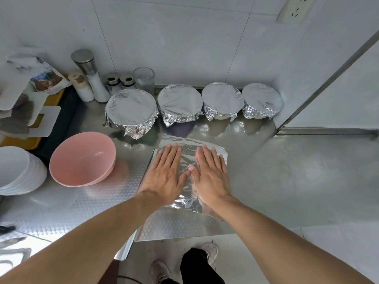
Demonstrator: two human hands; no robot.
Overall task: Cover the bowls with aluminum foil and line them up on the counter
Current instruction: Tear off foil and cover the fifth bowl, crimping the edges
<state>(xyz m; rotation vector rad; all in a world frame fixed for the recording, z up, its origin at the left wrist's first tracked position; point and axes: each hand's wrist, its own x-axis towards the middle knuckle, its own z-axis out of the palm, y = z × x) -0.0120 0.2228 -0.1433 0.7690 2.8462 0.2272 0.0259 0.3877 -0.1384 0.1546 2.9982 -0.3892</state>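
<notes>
Left hand (167,173) & right hand (211,173), fingers straight, side by side, press flat a foil sheet (184,140) on the counter (287,171); pink bowl (82,158) uncovered at left. Risk: hard smoothing could tear the thin foil.

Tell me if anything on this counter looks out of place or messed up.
Nothing looks spilled or damaged. Four foil-covered bowls stand in a row by the wall. The pink bowl is uncovered and tilted. Both hands, left hand and right hand, press a wrinkled foil sheet flat.
</notes>
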